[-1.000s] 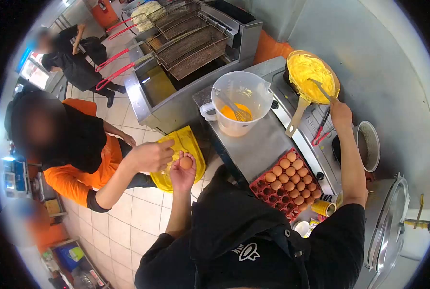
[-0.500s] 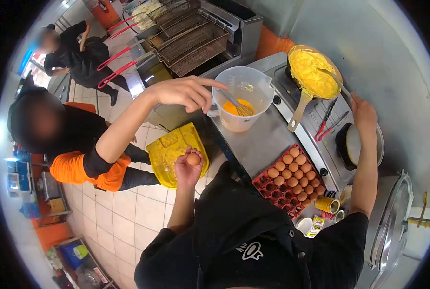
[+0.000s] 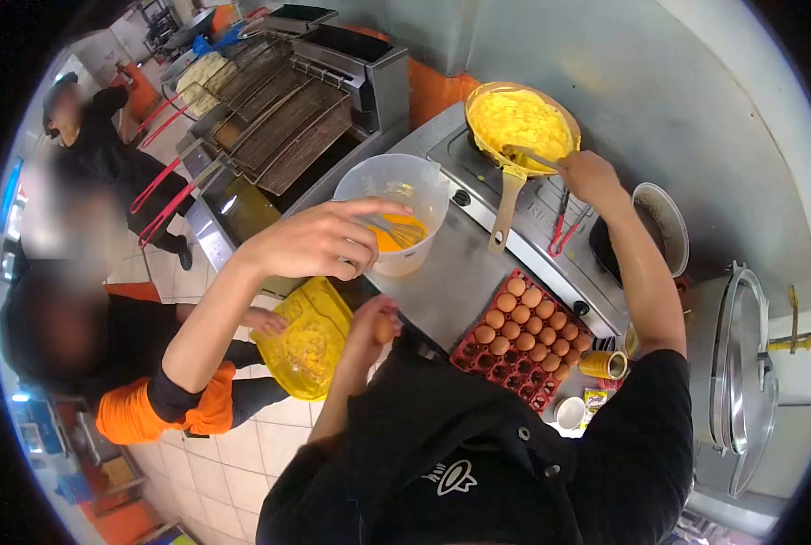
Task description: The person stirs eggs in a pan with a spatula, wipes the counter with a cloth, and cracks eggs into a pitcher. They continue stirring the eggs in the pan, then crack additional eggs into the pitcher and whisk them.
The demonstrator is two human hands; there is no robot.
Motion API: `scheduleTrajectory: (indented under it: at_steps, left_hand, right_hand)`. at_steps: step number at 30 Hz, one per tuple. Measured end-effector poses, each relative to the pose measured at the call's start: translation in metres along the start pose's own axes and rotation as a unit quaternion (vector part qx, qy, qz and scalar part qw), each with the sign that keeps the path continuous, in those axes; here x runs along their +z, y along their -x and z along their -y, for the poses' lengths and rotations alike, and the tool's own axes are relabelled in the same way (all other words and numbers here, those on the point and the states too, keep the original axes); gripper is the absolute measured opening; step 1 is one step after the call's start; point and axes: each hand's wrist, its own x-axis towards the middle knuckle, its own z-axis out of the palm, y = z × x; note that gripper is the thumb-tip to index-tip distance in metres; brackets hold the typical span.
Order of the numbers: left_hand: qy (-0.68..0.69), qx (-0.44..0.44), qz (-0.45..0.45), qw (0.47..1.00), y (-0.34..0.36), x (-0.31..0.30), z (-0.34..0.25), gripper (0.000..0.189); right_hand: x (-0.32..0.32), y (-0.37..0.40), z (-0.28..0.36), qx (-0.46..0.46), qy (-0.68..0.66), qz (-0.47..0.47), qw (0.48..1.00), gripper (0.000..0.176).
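Note:
My left hand [image 3: 367,329] is closed around a brown egg [image 3: 384,328], beside the counter's front edge and right of a yellow tray [image 3: 307,350]. With my right hand [image 3: 592,179] I grip a utensil [image 3: 537,159] whose other end rests in yellow egg [image 3: 519,123] in a frying pan [image 3: 572,125] on the stove. A whisk [image 3: 403,233] leans in orange-yellow liquid inside a clear plastic jug [image 3: 351,186]. Over the jug's near side reaches a co-worker's hand [image 3: 319,241], forefinger stretched out. Several brown eggs [image 3: 521,314] sit in a red egg tray [image 3: 543,392], some of its cups empty.
Red-handled tongs [image 3: 564,238] and a second pan [image 3: 664,222] are on the stove [image 3: 569,282]. Fryer baskets [image 3: 287,136] stand at the back left. A can [image 3: 603,365] and a white cup [image 3: 570,412] lie beyond the egg tray. Co-workers stand at left.
The view has shifted. My left hand has turned from palm up to sideways, nearer the counter, still with the egg. My right hand and the utensil have moved towards the pan's near side.

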Motion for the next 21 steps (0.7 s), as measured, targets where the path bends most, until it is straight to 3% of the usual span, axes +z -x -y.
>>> scheduleTrajectory:
  at_steps: [2,4,5,7,10,15,20,21]
  left_hand:
    - [-0.148,-0.010,0.021,0.989,-0.014,0.055,0.009,0.018]
    - [-0.153,0.021,0.175,0.972,-0.034,0.078,0.026,0.020]
    - [-0.156,0.018,0.181,0.971,-0.036,0.099,0.027,0.020]
    - [-0.036,-0.123,0.152,0.980,-0.034,0.131,0.026,0.025]
    - [0.004,-0.120,0.209,0.971,-0.033,0.131,0.027,0.029]
    - [0.041,-0.112,0.146,0.982,-0.024,0.097,0.018,0.029]
    - [-0.009,-0.078,0.072,0.994,-0.027,0.069,0.032,0.029]
    - [-0.007,-0.083,0.066,0.994,-0.025,0.067,0.034,0.028]
  right_hand:
    - [0.021,-0.016,0.000,0.000,0.028,-0.035,0.999,0.022]
    - [0.042,-0.029,-0.008,0.022,0.041,-0.051,0.998,0.024]
    - [0.044,-0.028,-0.011,0.039,0.054,-0.063,0.996,0.026]
    - [0.046,-0.019,-0.015,0.054,0.053,-0.075,0.994,0.026]
    - [0.036,-0.001,-0.012,0.058,0.021,-0.148,0.987,0.015]
    - [-0.017,0.057,0.029,0.081,-0.024,-0.142,0.986,0.020]
    - [0.016,0.054,0.055,0.112,-0.148,-0.094,0.978,0.032]
    - [0.032,0.054,0.060,0.070,-0.200,-0.148,0.966,0.035]
